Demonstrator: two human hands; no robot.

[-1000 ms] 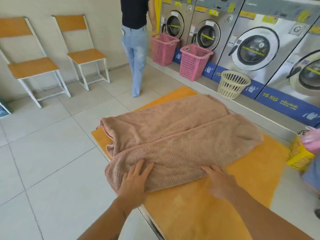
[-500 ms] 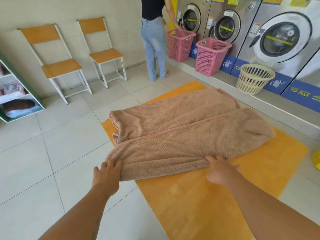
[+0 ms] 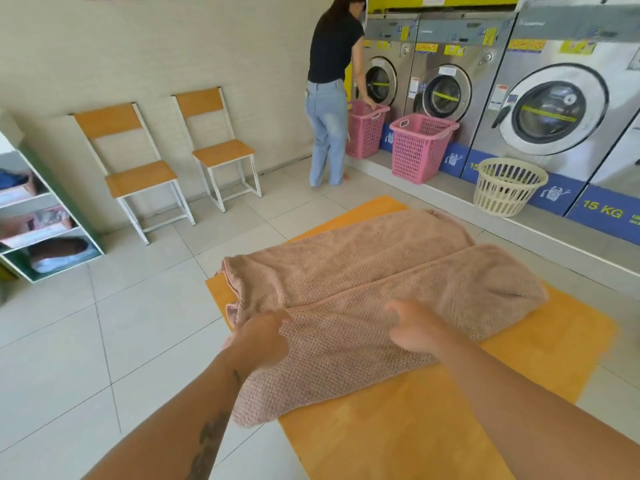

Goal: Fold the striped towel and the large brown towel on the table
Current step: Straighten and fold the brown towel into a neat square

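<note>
The large brown towel (image 3: 363, 271) lies folded lengthwise on the orange table (image 3: 433, 420); its near left corner hangs past the table edge. My left hand (image 3: 259, 337) grips the towel near the left end of the upper layer's edge, fingers curled into the cloth. My right hand (image 3: 414, 329) holds the same layer further right, thumb up and fingers tucked into the fabric. No striped towel is in view.
Another person (image 3: 330, 95) bends over a pink basket (image 3: 365, 129) at the washing machines (image 3: 554, 109). A second pink basket (image 3: 420, 147) and a cream basket (image 3: 507, 187) stand beside the table. Two chairs (image 3: 138, 171) and a shelf (image 3: 38, 216) are on the left.
Both hands have moved from the towel's near edge up onto its middle and now hold the cloth. The near layer has spread toward me and over the table's left edge.
</note>
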